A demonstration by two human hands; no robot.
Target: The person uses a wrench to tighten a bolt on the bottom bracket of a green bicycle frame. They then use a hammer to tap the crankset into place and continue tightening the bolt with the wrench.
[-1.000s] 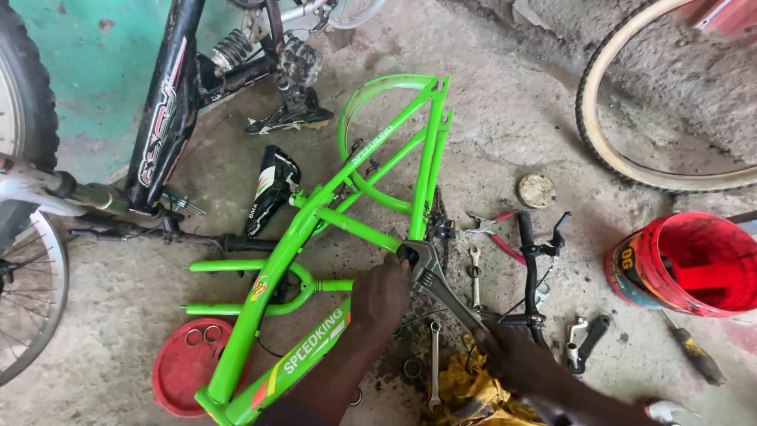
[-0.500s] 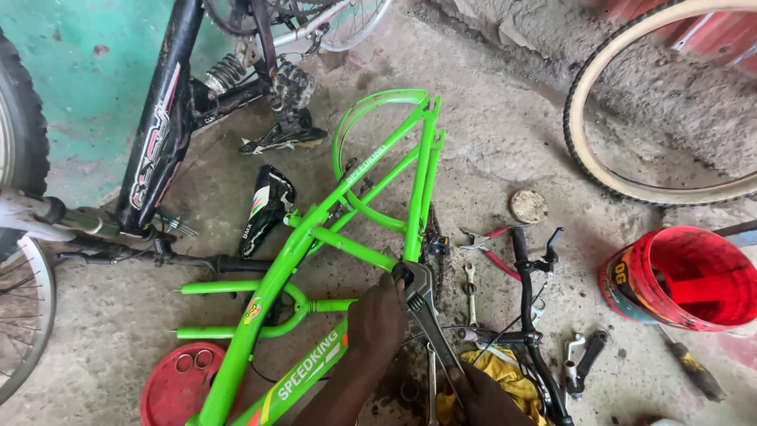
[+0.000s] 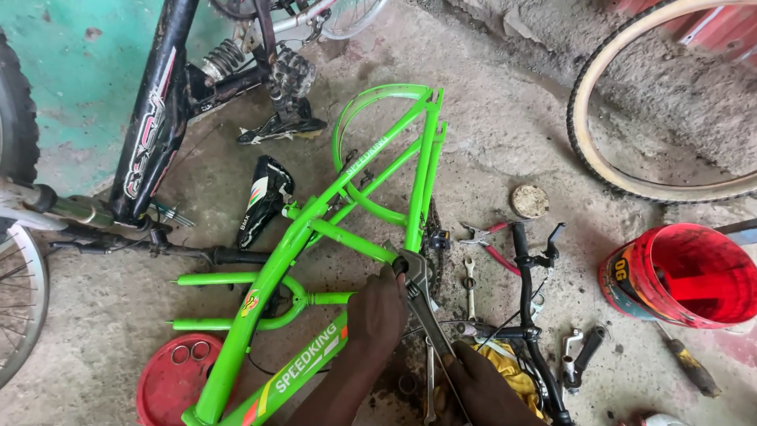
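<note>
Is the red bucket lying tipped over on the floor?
No, the red bucket stands upright on the concrete floor, its open mouth facing up.

Left hand (image 3: 378, 304) presses at the green bicycle frame (image 3: 303, 237), right hand (image 3: 482, 383) low on the long wrench (image 3: 422, 296), and it's tight in there. Right of the wrench, small spanners (image 3: 470, 278), red-handled pliers (image 3: 489, 241) and the black handlebar (image 3: 527, 300) crowd the floor. Further right the red bucket (image 3: 682, 276) blocks the way. Left, the frame's tubes and the red lid (image 3: 169, 383) fence things in. Open concrete floor (image 3: 505, 134) lies above, between the frame's rear stays and the cream tyre (image 3: 623, 177). The black bicycle (image 3: 158, 118) walls off the upper left.
</note>
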